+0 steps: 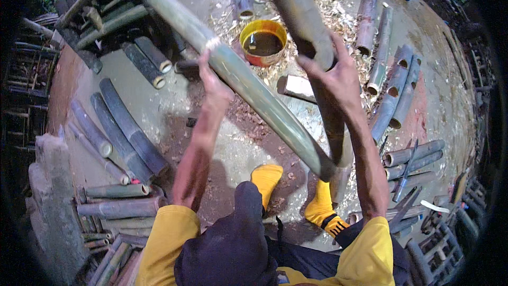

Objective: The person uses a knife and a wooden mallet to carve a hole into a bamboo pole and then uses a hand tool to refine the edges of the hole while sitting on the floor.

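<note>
My left hand (215,82) grips a pale green bamboo pole (254,92) from beneath its upper part. The pole slants from upper left down to the right, its low end by my right foot. In my right hand (338,71) is a thicker, darker bamboo tube (293,8), held at a dark cut opening in its side; my fingers wrap its edge. The lower part of this tube runs down behind my right forearm and meets the pole's low end. Just beyond the pole, between my hands, stands a yellow and red round tub (263,42) with dark liquid in it.
Wood shavings (338,8) litter the ground. A pale wooden block (297,88) lies beyond the pole. Bamboo tubes with cut holes (394,92) lie at right, near dark blades (405,175). More bamboo (127,127) lies at left. My yellow-socked feet (266,180) stand below.
</note>
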### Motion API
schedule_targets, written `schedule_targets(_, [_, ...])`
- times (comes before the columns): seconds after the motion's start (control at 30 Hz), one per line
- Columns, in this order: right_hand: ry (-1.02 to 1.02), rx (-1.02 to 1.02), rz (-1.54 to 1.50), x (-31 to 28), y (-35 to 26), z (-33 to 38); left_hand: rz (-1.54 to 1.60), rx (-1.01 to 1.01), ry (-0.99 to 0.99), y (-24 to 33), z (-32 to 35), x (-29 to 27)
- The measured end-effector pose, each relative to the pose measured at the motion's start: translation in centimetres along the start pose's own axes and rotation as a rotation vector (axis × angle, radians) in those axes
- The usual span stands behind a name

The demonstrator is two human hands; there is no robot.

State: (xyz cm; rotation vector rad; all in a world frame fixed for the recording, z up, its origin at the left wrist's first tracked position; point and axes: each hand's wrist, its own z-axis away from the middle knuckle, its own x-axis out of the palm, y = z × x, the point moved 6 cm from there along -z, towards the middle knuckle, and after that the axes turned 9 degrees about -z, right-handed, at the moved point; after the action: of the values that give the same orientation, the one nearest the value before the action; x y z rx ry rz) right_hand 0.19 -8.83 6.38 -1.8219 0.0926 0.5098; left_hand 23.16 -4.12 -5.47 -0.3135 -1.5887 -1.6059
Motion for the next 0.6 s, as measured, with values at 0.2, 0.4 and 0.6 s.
schedule_targets(0.2, [0.145,-0.067,-0.475,-2.1,-1.3,-2.3,-0.328,-0.138,-0.455,7.4,-5.0,8.3])
schedule_targets(0.4, [0.179,0.288,-0.872,4.0,8.3,6.5,-0.833,-0.126,-0.569,-0.6,-4.0,11.3])
schedule_targets(0.6, [0.5,0.661,-1.152,13.7,14.1,18.3,-1.261,-0.304,-0.674,-12.1,0.0,1.8])
